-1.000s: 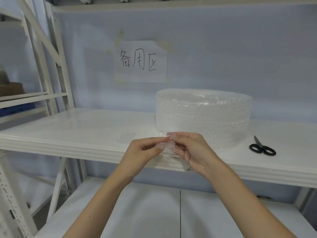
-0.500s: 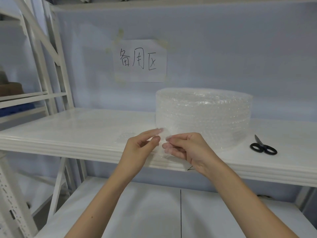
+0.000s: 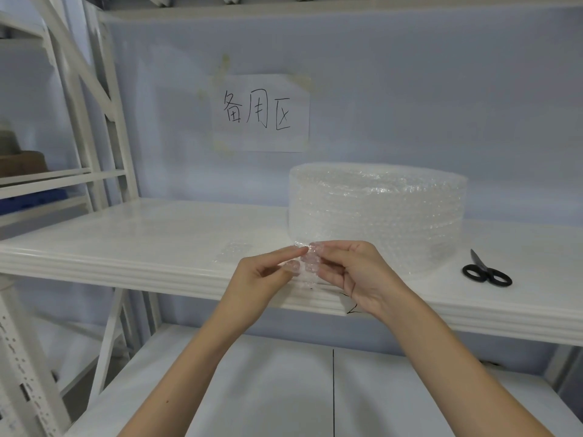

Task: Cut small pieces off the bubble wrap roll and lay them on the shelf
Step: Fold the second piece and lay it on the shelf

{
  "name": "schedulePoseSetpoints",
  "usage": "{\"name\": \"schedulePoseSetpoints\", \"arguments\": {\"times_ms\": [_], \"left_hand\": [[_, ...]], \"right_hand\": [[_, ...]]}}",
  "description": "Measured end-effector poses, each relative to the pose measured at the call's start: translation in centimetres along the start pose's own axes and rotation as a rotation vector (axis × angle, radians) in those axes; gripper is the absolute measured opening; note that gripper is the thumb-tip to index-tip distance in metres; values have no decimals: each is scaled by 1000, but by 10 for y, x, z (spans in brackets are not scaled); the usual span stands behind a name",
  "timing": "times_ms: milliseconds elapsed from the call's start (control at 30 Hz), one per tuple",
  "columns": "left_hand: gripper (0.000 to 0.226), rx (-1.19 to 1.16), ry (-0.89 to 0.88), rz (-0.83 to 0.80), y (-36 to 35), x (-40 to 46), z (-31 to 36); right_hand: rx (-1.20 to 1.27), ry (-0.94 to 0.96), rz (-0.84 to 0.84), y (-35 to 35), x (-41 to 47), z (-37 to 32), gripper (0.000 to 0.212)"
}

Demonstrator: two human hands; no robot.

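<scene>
head view: the small bubble wrap piece (image 3: 307, 263) was pinched between both hands just in front of the shelf (image 3: 132, 244) edge, close to the foot of the bubble wrap roll (image 3: 375, 216). compared with half a second before, the left hand (image 3: 262, 279) had its forefinger stretched further along the top of the piece, and the right hand (image 3: 353, 272) had drawn in a little, so the piece looked spread flat between them rather than bunched as it was a second ago. each hand's grip was a fingertip pinch on an edge of that piece. this suggested the cut was done and the piece was being smoothed before being laid down.

an already cut piece (image 3: 235, 250) lay flat on the shelf just left of the hands, faint against the white surface. the roll stood on its end on the same shelf, and the scissors (image 3: 485, 272) lay closed to its right, untouched and well apart from both hands.

no container showed in this view; the shelf was the only place holding anything. a paper sign (image 3: 262, 111) hung on the wall behind.
</scene>
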State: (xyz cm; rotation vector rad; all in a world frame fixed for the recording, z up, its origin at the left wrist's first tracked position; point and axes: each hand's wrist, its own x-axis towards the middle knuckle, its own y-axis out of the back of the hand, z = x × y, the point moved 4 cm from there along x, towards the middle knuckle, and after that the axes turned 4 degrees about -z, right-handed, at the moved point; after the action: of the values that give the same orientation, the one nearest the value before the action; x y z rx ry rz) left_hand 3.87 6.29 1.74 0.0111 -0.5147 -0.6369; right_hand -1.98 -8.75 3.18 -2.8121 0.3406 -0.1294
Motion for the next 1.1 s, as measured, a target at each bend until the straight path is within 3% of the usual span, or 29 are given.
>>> {"name": "schedulePoseSetpoints", "arguments": {"times_ms": [267, 600, 667, 900, 967, 1100], "left_hand": [[39, -100, 31, 37, 0, 1, -2], [46, 28, 14, 52, 1, 0, -3], [44, 33, 29, 67, 2, 0, -5], [25, -77, 101, 30, 11, -1, -11], [16, -17, 109, 74, 17, 1, -14], [23, 84, 148, 132, 33, 4, -24]], "right_hand": [[17, -3, -9, 2, 0, 1, 12], [-8, -37, -56, -2, 1, -2, 24], [-57, -12, -67, -5, 2, -2, 27], [-217, 49, 57, -9, 19, 4, 5], [-224, 46, 59, -14, 25, 8, 5], [-268, 36, 66, -24, 41, 14, 13]]}}
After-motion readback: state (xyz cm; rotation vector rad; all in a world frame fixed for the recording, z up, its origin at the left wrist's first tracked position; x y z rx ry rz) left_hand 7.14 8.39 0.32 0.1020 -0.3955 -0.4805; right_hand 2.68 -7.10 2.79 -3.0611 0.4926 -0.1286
